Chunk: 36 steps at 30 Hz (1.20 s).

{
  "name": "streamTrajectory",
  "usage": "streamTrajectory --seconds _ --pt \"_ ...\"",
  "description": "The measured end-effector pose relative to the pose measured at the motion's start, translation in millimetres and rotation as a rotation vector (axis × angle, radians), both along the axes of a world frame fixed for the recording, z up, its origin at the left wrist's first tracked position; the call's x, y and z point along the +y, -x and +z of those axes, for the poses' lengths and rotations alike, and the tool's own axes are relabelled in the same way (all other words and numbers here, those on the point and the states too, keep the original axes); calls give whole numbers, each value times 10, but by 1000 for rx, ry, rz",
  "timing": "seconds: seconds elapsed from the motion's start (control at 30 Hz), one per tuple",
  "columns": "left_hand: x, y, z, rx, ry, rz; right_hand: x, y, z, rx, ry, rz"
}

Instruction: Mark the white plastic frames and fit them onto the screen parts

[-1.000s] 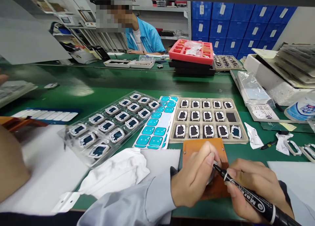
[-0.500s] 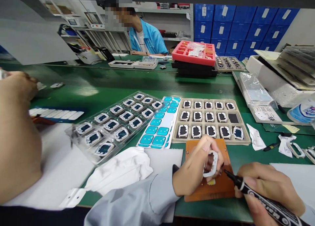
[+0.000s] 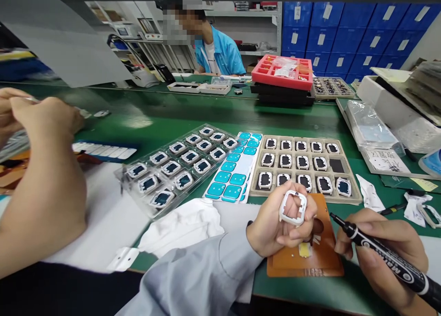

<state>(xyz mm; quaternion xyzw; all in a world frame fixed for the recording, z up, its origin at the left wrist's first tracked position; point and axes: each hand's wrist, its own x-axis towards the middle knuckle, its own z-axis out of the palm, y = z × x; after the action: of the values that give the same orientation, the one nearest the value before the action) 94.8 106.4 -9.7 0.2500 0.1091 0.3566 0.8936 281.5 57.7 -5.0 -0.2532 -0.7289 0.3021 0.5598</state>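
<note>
Here the left hand [image 3: 275, 224] holds a small white rounded-square plastic frame [image 3: 293, 207] lifted clear of the green tabletop [image 3: 193, 116], its fingers [image 3: 303, 226] pinching the frame's lower edge so that the open window faces up toward the camera. The frame sits just above a flat orange-brown rectangular work pad [image 3: 322, 256] lying near the front edge of the tabletop, and is not touching it. The right hand [image 3: 386, 256] is close by on the frame's right, its fingers closed around a black marker pen [image 3: 382, 256]. The pen's long axis runs from the lower right up toward the left, and its tip stops just short of the frame, a small gap between them. So the frame lies left of and slightly above the pen tip, and the right hand with the pen is the nearer one to reach it; the left hand already has it.

Behind the pad, toward the middle of the tabletop, stands a beige compartment tray [image 3: 347, 166] with rows of similar white frames, one pocket near its right end empty. To its left lies a sheet of turquoise stickers [image 3: 234, 171], then a clear plastic blister tray [image 3: 172, 166] of frames set at an angle. A crumpled white cloth [image 3: 182, 226] rests by the left sleeve. At the left edge, another person's hands [image 3: 41, 123] work on something too blurred to identify.
</note>
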Motion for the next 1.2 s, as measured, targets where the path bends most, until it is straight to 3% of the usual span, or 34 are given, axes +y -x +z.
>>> streamTrajectory --seconds 0.33,0.5,0.63,1.0,1.2 --pt "-12 -45 48 177 13 41 35 43 57 -17 -1 -44" --pt "-122 -106 19 412 -257 170 77 62 185 -192 -101 -62" --pt "-196 -86 12 451 -429 192 87 95 210 -241 -170 -118" --pt "-230 -54 10 542 -547 195 92 136 254 -305 -140 -149" --pt "-244 -23 44 666 -684 265 41 109 234 -305 -103 -172"
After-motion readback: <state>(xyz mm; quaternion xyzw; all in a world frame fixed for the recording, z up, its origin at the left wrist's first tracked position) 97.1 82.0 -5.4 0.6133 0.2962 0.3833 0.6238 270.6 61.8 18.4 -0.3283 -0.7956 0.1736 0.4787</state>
